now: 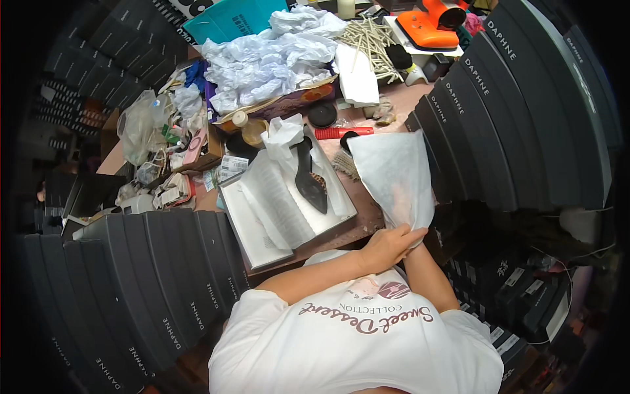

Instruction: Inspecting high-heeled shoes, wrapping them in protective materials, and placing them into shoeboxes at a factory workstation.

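A white, thin cloth bag (390, 164) is held up at the right of the table, its mouth toward me. My left hand (392, 247) is closed on the bag's edge near its mouth. My right hand (401, 202) is inside the bag and shows only faintly through the cloth; its fingers and anything in them cannot be made out. To the left lies an open shoe box (266, 255) with white paper. In it rests a high-heeled shoe (311, 180), dark sole up, with a bit of leopard print at its side. Translucent wrapping (275, 207) lies beside the shoe.
Stacks of dark shoe boxes stand at the left (151, 282) and right (512, 111). Farther back are a carton of crumpled paper (269, 62), a pile of pale sticks (371, 46), a red tube-shaped tool (341, 132) and an orange device (430, 29).
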Tool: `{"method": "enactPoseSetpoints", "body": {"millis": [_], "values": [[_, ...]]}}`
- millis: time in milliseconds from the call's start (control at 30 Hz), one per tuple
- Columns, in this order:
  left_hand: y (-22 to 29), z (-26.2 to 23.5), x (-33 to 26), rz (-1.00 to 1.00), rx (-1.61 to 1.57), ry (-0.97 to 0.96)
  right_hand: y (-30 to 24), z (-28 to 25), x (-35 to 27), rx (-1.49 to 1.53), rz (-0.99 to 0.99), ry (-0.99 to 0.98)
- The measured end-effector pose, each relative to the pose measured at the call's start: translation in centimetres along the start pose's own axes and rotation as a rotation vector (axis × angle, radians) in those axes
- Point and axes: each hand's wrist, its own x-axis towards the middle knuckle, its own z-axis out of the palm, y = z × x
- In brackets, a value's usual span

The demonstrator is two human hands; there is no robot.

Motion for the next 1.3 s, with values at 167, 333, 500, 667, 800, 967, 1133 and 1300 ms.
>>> {"method": "enactPoseSetpoints", "body": {"millis": [167,333,500,667,800,967,1133,1300], "values": [[-10.0,-1.6,-2.5,-0.363,0.123,0.72,2.8,-4.4,7.5,-0.566,-0.37,0.157],[-21.3,-5.3,-4.2,-0.984,0.209,0.798,-0.6,-6.8,4.5,-0.842,-0.37,-0.25],[-22.4,-5.8,-3.1,-1.094,0.241,0.879,-10.8,-4.7,-1.2,-1.119,-0.139,-0.569],[-12.7,-9.0,-5.5,-0.795,-0.103,0.736,-14.9,4.1,-2.9,-1.064,-0.837,-0.567],[-8.7,-11.6,-8.6,-0.58,-0.999,0.192,-14.4,8.6,-2.3,-1.244,-1.306,-0.868],[-11.6,-17.2,-9.1,-0.723,-0.236,0.598,-13.3,6.2,-4.3,-0.883,-0.643,-1.048],[-18.5,-22.2,-9.3,-0.913,-0.468,0.588,-10.7,3.8,-7.2,-0.033,0.185,-0.819],[-8.7,-22.7,-4.1,-0.359,-0.207,0.442,-14.7,1.2,-7.7,0.321,-0.002,-0.729]]}}
